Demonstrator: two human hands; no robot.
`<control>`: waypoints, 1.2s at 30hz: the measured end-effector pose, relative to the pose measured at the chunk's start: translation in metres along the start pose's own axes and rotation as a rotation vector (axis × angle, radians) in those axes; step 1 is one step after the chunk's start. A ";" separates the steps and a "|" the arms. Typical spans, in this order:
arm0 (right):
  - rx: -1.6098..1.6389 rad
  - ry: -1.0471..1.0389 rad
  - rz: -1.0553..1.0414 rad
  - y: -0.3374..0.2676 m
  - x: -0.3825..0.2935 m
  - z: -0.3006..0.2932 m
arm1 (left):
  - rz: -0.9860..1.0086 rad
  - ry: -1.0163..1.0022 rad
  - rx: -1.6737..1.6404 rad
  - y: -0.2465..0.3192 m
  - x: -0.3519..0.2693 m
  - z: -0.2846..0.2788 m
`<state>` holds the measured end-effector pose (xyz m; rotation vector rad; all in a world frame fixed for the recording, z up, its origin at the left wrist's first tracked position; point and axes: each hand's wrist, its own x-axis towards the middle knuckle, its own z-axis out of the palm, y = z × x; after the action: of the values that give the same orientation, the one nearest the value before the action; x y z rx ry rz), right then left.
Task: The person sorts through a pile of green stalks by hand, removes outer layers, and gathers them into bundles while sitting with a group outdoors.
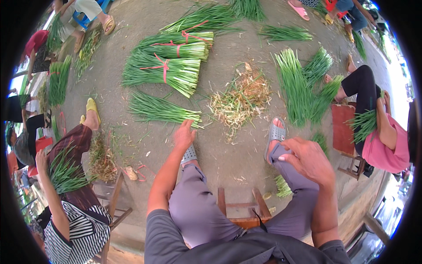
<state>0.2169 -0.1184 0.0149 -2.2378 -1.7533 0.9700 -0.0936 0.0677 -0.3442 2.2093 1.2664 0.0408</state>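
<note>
My left hand (185, 134) is at the pale stem ends of a loose pile of garlic chives (161, 107) on the ground. Its fingertips overlap the stems, and whether they grip any cannot be told. My right hand (306, 160) hangs above my right knee, slightly blurred, with fingers bent, thumb apart and nothing visible in it. Beyond the loose pile lie several chive bundles (178, 74) tied with pink-red ties (165, 70). A heap of dry, yellowed leaf trimmings (242, 99) sits between my feet, farther out. Untied chives (293, 85) lie to its right.
A wooden stool (245, 221) is beneath me. At left, a person in a striped top (79, 227) sits with chives on the lap. Another, in a pink top (385, 148), holds chives at right. More chives (283, 186) lie by my right leg. Other people sit farther off.
</note>
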 end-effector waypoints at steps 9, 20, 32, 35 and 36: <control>0.011 -0.063 0.050 -0.005 0.002 -0.004 | 0.095 -0.179 0.203 0.008 0.033 0.029; 0.007 -0.083 0.025 -0.020 0.012 -0.004 | 0.047 -0.126 0.241 -0.019 0.046 0.051; -0.041 -0.133 0.060 -0.022 0.013 0.003 | -0.510 0.088 -0.093 0.008 0.110 0.029; -0.052 -0.138 0.061 -0.022 0.016 0.003 | -0.532 0.106 -0.092 -0.003 0.122 0.040; -0.047 -0.134 0.062 -0.022 0.017 0.004 | -0.532 0.148 -0.096 -0.005 0.125 0.041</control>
<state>0.1987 -0.0972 0.0150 -2.3184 -1.7872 1.1275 -0.0168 0.1495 -0.4126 1.7531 1.8549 0.0560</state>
